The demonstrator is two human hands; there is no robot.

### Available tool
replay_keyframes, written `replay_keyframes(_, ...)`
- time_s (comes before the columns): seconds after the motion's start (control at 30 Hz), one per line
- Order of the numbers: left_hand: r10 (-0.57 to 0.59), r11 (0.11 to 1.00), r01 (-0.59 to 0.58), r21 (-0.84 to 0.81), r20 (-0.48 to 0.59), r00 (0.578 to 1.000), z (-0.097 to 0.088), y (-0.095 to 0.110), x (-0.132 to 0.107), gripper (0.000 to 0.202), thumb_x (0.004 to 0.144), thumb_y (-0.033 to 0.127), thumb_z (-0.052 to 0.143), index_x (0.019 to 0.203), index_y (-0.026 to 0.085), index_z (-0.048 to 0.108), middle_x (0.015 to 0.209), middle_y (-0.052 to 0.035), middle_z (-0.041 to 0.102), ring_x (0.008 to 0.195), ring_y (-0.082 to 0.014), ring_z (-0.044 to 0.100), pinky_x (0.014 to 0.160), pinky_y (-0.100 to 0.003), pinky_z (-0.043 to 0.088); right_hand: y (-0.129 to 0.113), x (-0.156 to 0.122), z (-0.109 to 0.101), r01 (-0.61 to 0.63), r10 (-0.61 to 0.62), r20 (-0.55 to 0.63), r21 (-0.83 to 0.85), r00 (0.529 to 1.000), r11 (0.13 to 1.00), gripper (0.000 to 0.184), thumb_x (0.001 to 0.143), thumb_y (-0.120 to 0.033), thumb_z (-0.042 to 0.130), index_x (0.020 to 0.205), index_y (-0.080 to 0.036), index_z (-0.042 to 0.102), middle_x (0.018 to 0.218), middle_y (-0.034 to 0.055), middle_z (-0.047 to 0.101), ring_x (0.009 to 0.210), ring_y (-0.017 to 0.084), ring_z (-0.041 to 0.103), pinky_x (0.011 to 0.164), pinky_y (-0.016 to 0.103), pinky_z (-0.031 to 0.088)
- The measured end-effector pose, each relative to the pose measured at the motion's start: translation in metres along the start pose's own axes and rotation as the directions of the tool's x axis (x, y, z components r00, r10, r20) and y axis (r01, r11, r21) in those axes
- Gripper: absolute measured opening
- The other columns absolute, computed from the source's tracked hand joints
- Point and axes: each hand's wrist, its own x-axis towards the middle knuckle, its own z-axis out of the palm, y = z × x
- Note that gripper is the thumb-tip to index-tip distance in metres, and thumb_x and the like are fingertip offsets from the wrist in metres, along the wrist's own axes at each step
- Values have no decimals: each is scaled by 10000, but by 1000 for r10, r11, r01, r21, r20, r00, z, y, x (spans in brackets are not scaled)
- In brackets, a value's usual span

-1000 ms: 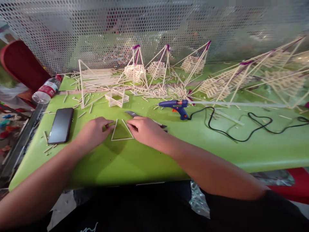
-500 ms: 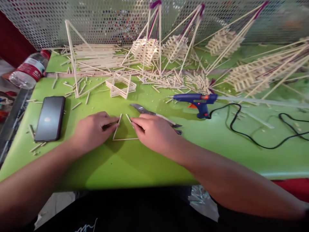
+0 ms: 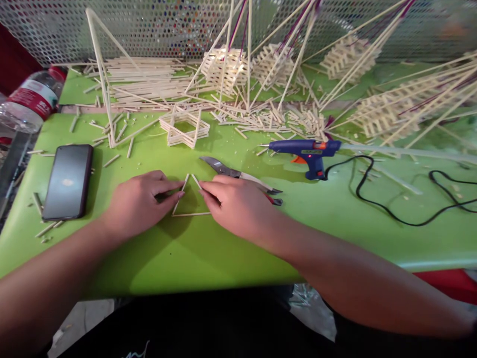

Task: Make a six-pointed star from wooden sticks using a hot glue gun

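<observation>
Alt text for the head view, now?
Left hand and right hand hold sides of a thin-stick triangle, nearly closed at its tip, on a green table. Beyond: shears and a star-shaped stick frame; phone left, blue glue gun right.

We record three wooden sticks (image 3: 192, 215) on the table (image 3: 223, 263), between the left hand (image 3: 139, 204) and the right hand (image 3: 242, 209). Behind them we note a stick star (image 3: 185, 128), with a long-stick pile (image 3: 145, 82) behind it to the left. Left of the left hand lies a smartphone (image 3: 68, 181); beyond that, at the table's left edge, a plastic bottle (image 3: 32, 99). We locate pruning shears (image 3: 234, 173) just behind the right hand, a hot glue gun (image 3: 311, 151) farther right, and stick tripods (image 3: 249, 64) at the rear, before a perforated panel (image 3: 149, 30)
</observation>
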Motion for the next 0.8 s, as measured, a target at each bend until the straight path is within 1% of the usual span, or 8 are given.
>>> replay_keyframes(0.17, -13, 1000, 13, 5, 9, 1000, -2, 2, -1, 295, 1077, 430, 707, 1296, 374, 897, 989, -11, 816, 785, -157, 702, 677, -284, 437, 0, 0, 0, -4, 4, -2, -15, 1000, 1000, 294, 1131, -238, 579, 1183, -228, 868, 1029, 78, 843, 845, 236, 729, 729, 365, 426)
replay_keyframes(0.3, -11, 1000, 11, 9, 11, 1000, 0, 3, -1, 289, 1077, 430, 709, 1294, 384, 895, 976, -3, 809, 794, -157, 712, 674, -282, 439, 1, 0, 1, 9, -9, -16, -9, 1000, 1000, 286, 1131, -239, 584, 1142, -219, 868, 1018, 77, 847, 822, 234, 731, 716, 372, 420)
replay_keyframes(0.43, 6, 1000, -6, 28, -16, 1000, 2, 2, -1, 280, 1070, 427, 719, 1286, 401, 895, 955, 14, 806, 773, -149, 709, 654, -282, 430, 3, -2, 3, 27, -27, -47, 6, 999, 1000, 267, 1126, -227, 599, 1094, -209, 863, 1025, 80, 852, 804, 226, 731, 708, 373, 420)
replay_keyframes(0.63, 3, 1000, -3, 26, -10, 1000, 1, 2, 0, 285, 1071, 423, 716, 1291, 387, 893, 969, 13, 810, 779, -150, 721, 662, -283, 440, 4, -3, 3, 40, -39, -74, 10, 996, 999, 244, 1112, -226, 626, 1036, -218, 859, 981, 65, 841, 758, 211, 699, 688, 366, 399)
replay_keyframes(0.8, 5, 1000, -5, 13, -7, 1000, -1, 2, -1, 299, 1069, 420, 706, 1295, 368, 894, 963, 11, 804, 734, -140, 690, 651, -284, 427, 5, -3, 3, 42, -39, -72, 40, 997, 998, 255, 1113, -214, 619, 1022, -210, 857, 955, 74, 827, 755, 206, 686, 695, 355, 400)
